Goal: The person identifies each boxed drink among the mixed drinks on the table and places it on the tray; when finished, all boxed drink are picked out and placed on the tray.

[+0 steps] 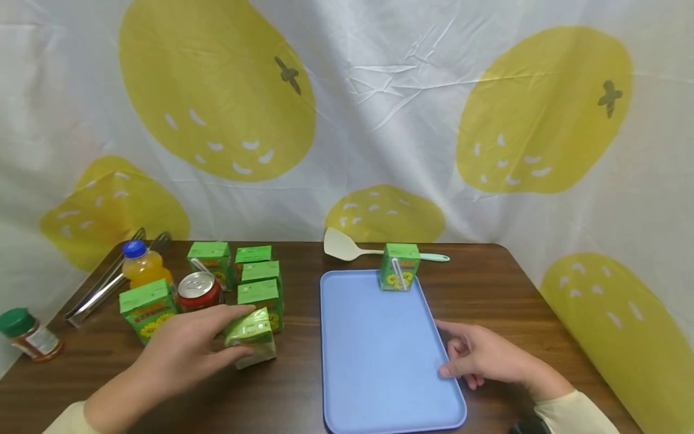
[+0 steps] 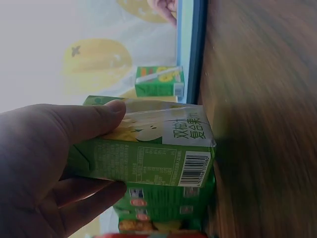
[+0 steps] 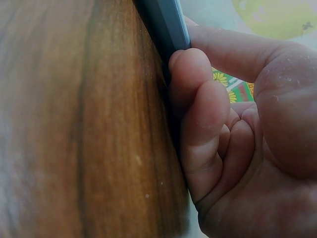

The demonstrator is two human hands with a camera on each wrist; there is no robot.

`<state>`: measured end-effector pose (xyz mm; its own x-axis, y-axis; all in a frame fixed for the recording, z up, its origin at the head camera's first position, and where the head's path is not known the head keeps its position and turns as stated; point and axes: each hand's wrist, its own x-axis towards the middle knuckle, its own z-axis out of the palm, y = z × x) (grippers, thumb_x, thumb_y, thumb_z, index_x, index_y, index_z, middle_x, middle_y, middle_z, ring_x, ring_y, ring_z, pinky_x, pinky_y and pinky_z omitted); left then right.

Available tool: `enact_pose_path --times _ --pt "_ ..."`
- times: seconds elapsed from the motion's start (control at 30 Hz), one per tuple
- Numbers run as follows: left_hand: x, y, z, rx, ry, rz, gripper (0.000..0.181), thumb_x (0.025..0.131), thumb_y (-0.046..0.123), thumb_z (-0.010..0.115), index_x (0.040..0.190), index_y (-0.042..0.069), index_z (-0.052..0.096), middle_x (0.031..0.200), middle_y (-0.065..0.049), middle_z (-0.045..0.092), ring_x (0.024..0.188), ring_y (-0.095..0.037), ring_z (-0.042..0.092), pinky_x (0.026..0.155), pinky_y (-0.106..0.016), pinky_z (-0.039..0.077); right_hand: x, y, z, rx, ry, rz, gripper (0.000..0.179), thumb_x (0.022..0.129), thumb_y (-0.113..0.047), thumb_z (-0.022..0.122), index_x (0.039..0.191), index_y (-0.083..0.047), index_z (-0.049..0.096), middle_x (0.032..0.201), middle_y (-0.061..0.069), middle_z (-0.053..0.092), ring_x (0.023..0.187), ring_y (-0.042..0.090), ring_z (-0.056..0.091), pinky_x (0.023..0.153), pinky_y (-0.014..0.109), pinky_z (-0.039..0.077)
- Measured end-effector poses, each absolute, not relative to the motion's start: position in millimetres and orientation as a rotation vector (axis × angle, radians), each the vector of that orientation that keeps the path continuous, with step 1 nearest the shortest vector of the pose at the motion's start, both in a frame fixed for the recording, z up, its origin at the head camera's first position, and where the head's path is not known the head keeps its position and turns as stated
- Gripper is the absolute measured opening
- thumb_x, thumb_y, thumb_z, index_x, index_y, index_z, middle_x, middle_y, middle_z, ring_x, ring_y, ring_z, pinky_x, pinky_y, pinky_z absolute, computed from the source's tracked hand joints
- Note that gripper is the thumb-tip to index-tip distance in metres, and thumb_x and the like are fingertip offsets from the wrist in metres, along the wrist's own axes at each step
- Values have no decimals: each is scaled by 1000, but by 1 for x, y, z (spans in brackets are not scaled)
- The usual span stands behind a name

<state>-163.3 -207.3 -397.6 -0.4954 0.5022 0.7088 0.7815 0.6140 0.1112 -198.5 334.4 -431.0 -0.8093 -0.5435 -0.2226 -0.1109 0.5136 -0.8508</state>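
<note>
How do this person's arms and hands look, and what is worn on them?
The left hand and the right hand are bare, without gloves or visible rings. The plain, pale cream fabric left sleeve and matching right sleeve leave the wrists uncovered. A black object beside the right sleeve is cut off by the frame; I cannot identify it.

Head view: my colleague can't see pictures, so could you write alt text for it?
At a dark wooden table, a person's left hand grips a green drink carton, while the right hand holds the right edge of a blue tray. Another carton stands at the tray's far right corner; more cartons and a red can cluster on the left.
</note>
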Motion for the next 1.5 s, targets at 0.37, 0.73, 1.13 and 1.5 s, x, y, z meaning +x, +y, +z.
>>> enact_pose_path --times 0.37,0.73,1.13,1.5 --pt "-176 -177 -394 -1125 -2098 -556 58 106 60 71 134 9 77 115 -1 83 94 -17 81 72 -36 64 -197 334 -433 -552 2294 -1246 104 96 -19 90 168 16 24 74 6 67 51 19 63 45 28 50" --pt "-193 -135 -386 -1153 -2194 -598 65 77 30 104 131 7 77 116 0 82 92 -14 78 74 -38 63 -197 336 -432 -530 2318 -1208 104 96 -21 90 169 14 25 74 8 67 51 20 63 46 29 50" --pt "-221 -91 -376 -1178 -2343 -677 60 84 26 101 135 5 76 117 -4 81 93 -15 75 77 -38 62 -198 333 -431 -533 2336 -1188 106 95 -23 91 168 15 26 74 8 67 52 19 62 46 28 49" --pt "-238 -45 -372 -1217 -2431 -654 59 87 31 99 136 8 76 120 -2 80 100 -17 76 83 -39 62 -199 333 -430 -511 2328 -1189 105 95 -23 91 169 13 26 75 9 68 53 20 62 47 28 49"
